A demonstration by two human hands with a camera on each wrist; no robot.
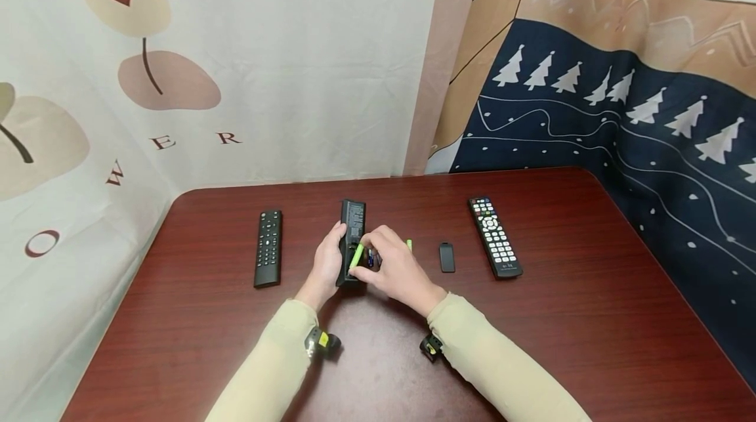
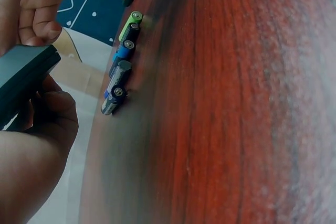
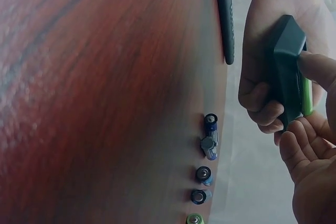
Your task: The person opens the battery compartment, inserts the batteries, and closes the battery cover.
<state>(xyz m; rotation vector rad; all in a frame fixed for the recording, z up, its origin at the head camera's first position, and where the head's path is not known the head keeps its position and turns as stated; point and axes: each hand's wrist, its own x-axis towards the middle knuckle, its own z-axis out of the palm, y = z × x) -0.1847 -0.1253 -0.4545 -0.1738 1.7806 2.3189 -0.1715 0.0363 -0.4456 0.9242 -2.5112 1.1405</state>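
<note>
Clasping a black plastic remote [image 1: 354, 217], left fingers [image 3: 269, 112] face right fingers [image 3: 295, 153] pinching a green cylindrical battery [image 1: 356, 256], likely light, best held endwise.

The table [image 1: 195, 343] in the head view is lit softly and evenly, with a pale sheen spread across its near middle and a shadow cast beside the left sleeve [image 1: 268, 359], while both wrist views are dimmed, the table partly blurred and speckled with glare.
</note>
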